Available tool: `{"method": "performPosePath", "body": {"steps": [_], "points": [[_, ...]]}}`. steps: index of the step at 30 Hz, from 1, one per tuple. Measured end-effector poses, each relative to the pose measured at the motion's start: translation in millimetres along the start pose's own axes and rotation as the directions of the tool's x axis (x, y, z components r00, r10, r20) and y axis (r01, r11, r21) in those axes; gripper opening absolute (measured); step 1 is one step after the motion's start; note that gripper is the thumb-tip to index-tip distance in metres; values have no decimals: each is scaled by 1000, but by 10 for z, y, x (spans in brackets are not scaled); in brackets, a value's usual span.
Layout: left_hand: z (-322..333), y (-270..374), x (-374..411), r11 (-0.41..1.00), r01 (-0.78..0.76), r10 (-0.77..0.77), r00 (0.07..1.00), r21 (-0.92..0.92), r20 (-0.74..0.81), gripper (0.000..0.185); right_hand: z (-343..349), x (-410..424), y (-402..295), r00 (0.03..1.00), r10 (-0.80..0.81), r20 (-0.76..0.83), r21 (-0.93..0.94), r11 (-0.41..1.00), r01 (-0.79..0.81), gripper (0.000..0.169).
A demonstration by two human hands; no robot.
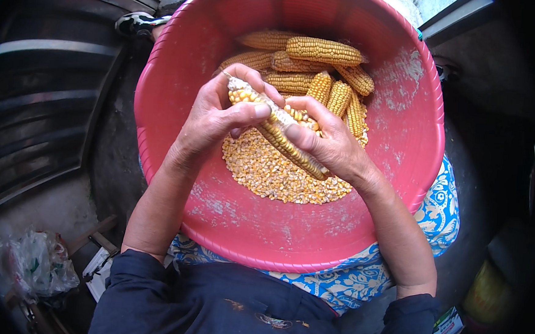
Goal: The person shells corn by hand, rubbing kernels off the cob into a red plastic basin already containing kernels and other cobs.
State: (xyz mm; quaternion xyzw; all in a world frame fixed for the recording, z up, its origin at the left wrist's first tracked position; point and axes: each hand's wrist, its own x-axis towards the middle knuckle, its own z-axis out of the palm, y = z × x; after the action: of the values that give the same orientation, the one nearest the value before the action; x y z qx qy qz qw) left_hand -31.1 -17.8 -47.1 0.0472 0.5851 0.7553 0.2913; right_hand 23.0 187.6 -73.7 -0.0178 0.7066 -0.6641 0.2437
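Note:
My left hand [225, 107] grips the upper end of a partly shelled corn cob [280, 140], its thumb on a stripped whitish strip. My right hand [327, 136] holds the same cob lower down, its thumb pressed on the cob beside the bare strip. The cob slants down to the right and still bears rows of yellow kernels. Beneath both hands, loose corn kernels [285, 182] lie in a heap on the bottom of a large pink plastic basin [254, 239]. Several whole ears of dried corn [323, 50] are piled at the basin's far side.
A blue and cream patterned cloth [333, 288] lies under the basin's near edge. Dark ribbed panels [47, 94] stand at the left, with a clear plastic bag [41, 263] below them. A shoe [138, 23] shows beyond the basin at the upper left. A printed packet [448, 326] lies lower right.

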Motion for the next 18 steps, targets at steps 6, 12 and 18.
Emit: {"method": "performPosePath", "body": {"steps": [6,12,18], "points": [[-42,-102,36,993,-113,112,993,24,38,40,-21,9,-66,977,151,149,-55,988,-144,54],[-34,-96,8,993,21,-18,999,117,-33,51,5,-17,-93,987,151,46,-63,987,-148,46],[68,-195,40,971,51,-1,977,233,-212,51,94,-18,-2,999,39,-22,-149,988,-42,45]]}}
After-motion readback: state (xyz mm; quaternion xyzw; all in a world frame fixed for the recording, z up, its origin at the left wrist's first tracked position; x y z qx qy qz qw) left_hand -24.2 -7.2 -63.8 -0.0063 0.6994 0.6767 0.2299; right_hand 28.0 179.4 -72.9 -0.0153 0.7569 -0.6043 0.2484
